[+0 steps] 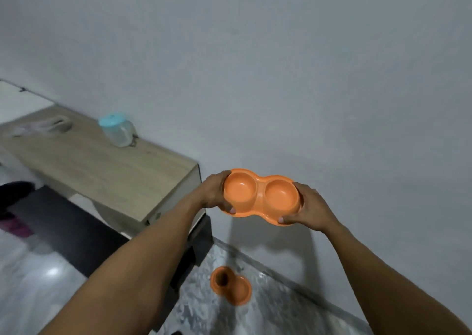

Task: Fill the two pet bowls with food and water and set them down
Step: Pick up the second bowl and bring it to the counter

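Note:
I hold an orange double pet bowl (260, 194) in the air in front of the wall, level, with both wells looking empty. My left hand (215, 193) grips its left end, thumb on the near rim. My right hand (310, 208) grips its right end the same way. A second orange double bowl (231, 285) stands on the grey marbled floor below, near the wall; its left well looks dark inside. A clear jug with a light blue lid (117, 130) stands on the wooden table top, to the left of my hands.
The wooden table (107, 171) runs along the wall on the left, its corner close to my left wrist. A blurred pale object (38, 127) lies at its far end. A dark mat (66, 227) lies on the floor beside the table. The wall is right behind the bowl.

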